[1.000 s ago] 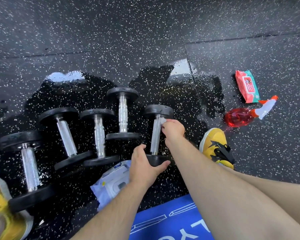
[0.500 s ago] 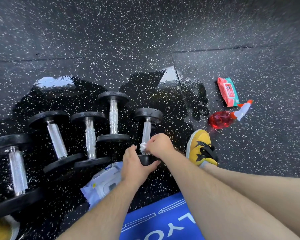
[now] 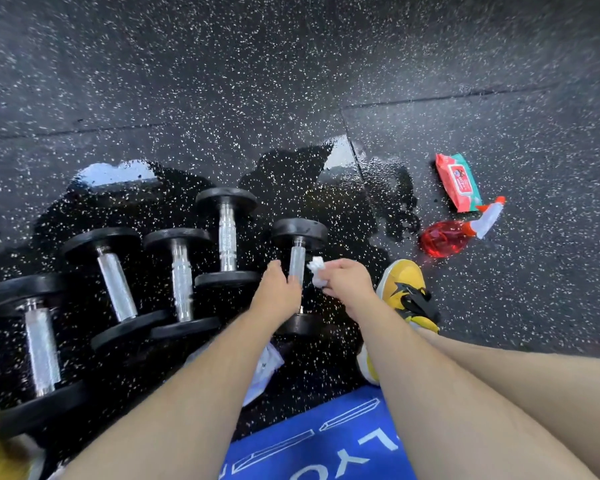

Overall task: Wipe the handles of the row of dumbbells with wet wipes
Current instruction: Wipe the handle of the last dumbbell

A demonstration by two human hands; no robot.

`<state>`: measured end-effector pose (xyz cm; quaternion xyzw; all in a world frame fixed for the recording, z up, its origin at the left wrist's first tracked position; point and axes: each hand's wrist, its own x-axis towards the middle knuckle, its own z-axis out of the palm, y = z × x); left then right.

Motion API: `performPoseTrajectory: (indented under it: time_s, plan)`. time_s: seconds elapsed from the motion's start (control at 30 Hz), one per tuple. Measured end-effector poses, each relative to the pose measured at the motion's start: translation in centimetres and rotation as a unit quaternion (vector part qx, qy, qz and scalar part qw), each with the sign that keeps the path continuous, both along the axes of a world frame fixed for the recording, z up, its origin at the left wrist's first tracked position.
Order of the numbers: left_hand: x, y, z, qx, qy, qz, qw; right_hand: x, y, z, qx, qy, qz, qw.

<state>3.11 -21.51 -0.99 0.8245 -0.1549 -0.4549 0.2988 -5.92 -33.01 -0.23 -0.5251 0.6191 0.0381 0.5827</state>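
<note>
Gripping heavy, likely slick dumbbell [image 3: 300,231] by its steel handle [image 3: 297,260] with left hand [image 3: 278,294], pinching soft crumpled wipe [image 3: 316,270] in right hand [image 3: 347,283].

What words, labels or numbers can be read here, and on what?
"LYO": white letters on the blue mat, upside down here, cut off at the picture's edge.
Red and green wet wipes pack: label too small to read.
White wipes pack, mostly hidden: print blurred, unreadable.
Dumbbells: no readable numbers.
Red spray bottle: no label visible.
</note>
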Motion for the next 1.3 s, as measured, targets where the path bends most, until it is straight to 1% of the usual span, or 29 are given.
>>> performPoseTrajectory:
  time_s: [0.07, 0.13, 0.23, 0.27, 0.57, 0.67, 0.8, 0.9, 0.97, 1.03, 1.2, 1.3]
  plan:
    - [0.7, -1.2, -0.9, 0.035, 0.035, -0.022, 0.999, 0.5, 0.0, 0.0, 0.014, -0.026, -0.021, 0.999]
    - [1.3, -2.1, -2.1, 0.04, 0.082, -0.011, 0.996, 0.7, -0.4, -0.5, 0.022, -0.039, -0.025, 0.999]
    - [1.4, -2.0, -2.6, -0.004, 0.188, 0.046, 0.981, 0.9, 0.0, -0.2, 0.027, -0.063, -0.031, 0.997]
    - [1.4, -2.3, -3.0, -0.008, 0.202, 0.056, 0.978, 1.2, -0.1, -0.6, 0.035, -0.068, -0.037, 0.996]
    - [0.0, -2.1, -4.2, -0.004, 0.119, 0.109, 0.987, 1.3, 1.0, -1.5, 0.062, -0.111, -0.087, 0.988]
    - [-0.3, -1.6, -3.7, 0.01, 0.088, 0.109, 0.99, 1.7, 1.8, -1.3, 0.07, -0.125, -0.1, 0.985]
    - [-1.0, -1.6, -2.7, 0.012, 0.065, 0.12, 0.991, 2.0, 2.2, -1.6, 0.076, -0.136, -0.092, 0.983]
    - [-1.3, -1.8, -2.4, 0.0, 0.036, 0.078, 0.996, 2.5, 2.5, -1.9, 0.02, -0.124, -0.101, 0.987]
    - [-1.6, -1.9, -2.5, -0.013, 0.01, 0.042, 0.999, 2.8, 2.8, -2.3, -0.056, -0.074, -0.09, 0.992]
    - [-2.0, -1.6, -2.6, -0.022, -0.021, 0.01, 0.999, 3.2, 2.7, -2.3, -0.122, -0.034, -0.079, 0.989]
    - [-4.1, -0.7, -2.4, -0.071, -0.049, 0.01, 0.996, 4.8, 0.9, -1.1, -0.198, -0.003, -0.061, 0.978]
    - [-4.5, -0.9, -1.8, -0.058, -0.038, 0.014, 0.997, 4.2, 1.9, -1.4, -0.23, -0.002, -0.011, 0.973]
